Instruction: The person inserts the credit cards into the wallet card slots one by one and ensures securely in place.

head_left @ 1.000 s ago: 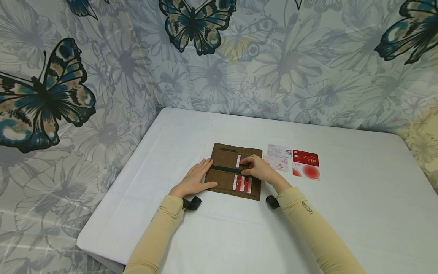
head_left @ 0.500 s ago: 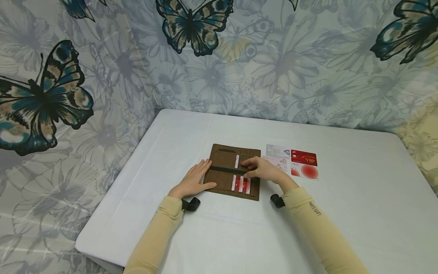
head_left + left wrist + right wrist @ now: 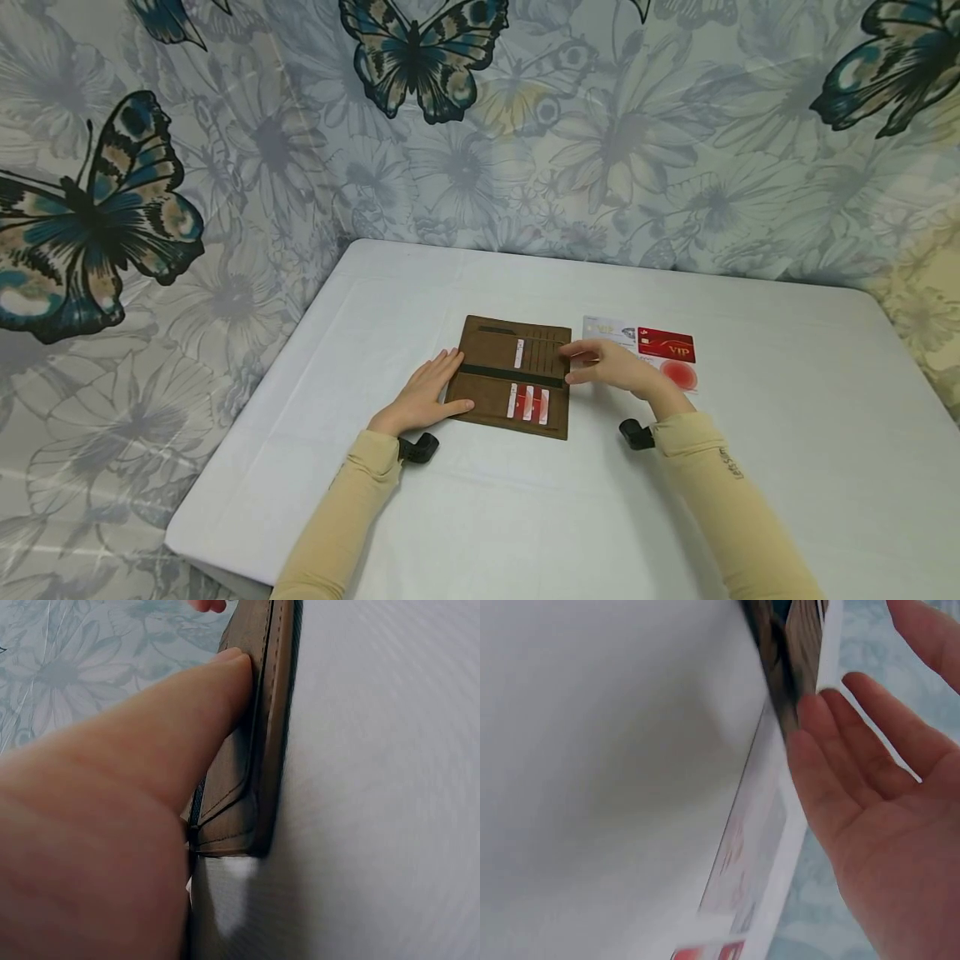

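A brown wallet (image 3: 491,396) lies spread out on the white table, a dark band across its middle. My left hand (image 3: 422,392) rests on its left edge; the left wrist view shows the thumb (image 3: 217,682) against the brown leather. One white-edged card (image 3: 519,354) sits in the upper panel, and several red and white cards (image 3: 529,404) fill slots in the lower panel. My right hand (image 3: 615,369) hovers at the wallet's right edge with loosely extended fingers and nothing between them. Beneath it, a pale pink card (image 3: 731,859) shows in the right wrist view, hidden in the head view.
Right of the wallet lie a silver card (image 3: 606,328), partly covered by the right hand, a red VIP card (image 3: 666,343) and a card with a red circle (image 3: 679,374). The white table (image 3: 480,517) meets a wall hung with butterfly-and-flower fabric (image 3: 480,183).
My right hand has moved rightward from the upper panel's card to the wallet's right edge, its fingers leaving the slots. The left hand stays on the wallet.
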Demonstrator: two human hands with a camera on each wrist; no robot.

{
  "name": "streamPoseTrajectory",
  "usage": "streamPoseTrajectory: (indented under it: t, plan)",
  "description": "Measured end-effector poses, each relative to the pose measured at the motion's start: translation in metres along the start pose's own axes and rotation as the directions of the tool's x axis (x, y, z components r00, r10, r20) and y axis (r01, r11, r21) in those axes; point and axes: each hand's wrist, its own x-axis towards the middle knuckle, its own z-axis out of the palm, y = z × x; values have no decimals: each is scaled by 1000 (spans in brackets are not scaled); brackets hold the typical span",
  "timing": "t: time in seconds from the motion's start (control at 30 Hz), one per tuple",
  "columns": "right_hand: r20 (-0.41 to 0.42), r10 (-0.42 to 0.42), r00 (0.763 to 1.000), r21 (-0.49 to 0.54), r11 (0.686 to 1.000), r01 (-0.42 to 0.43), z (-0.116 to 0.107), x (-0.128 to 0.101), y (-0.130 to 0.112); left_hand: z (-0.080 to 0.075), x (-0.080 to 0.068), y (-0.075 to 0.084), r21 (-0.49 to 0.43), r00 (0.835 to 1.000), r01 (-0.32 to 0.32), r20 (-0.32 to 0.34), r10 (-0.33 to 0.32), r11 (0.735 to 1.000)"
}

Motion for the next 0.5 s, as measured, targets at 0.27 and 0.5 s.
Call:
streamPoseTrajectory:
  t: [0.27, 0.5]
  plan:
    - [-144, 95, 985, 28, 995, -92, -26, -13, 18, -1, 0, 1, -2, 1000, 2, 8, -2, 1000]
    - [-243, 166, 956, 68, 986, -154, -38, -19, 31, 0, 0, 1, -7, 1000, -1, 7, 1, 1000]
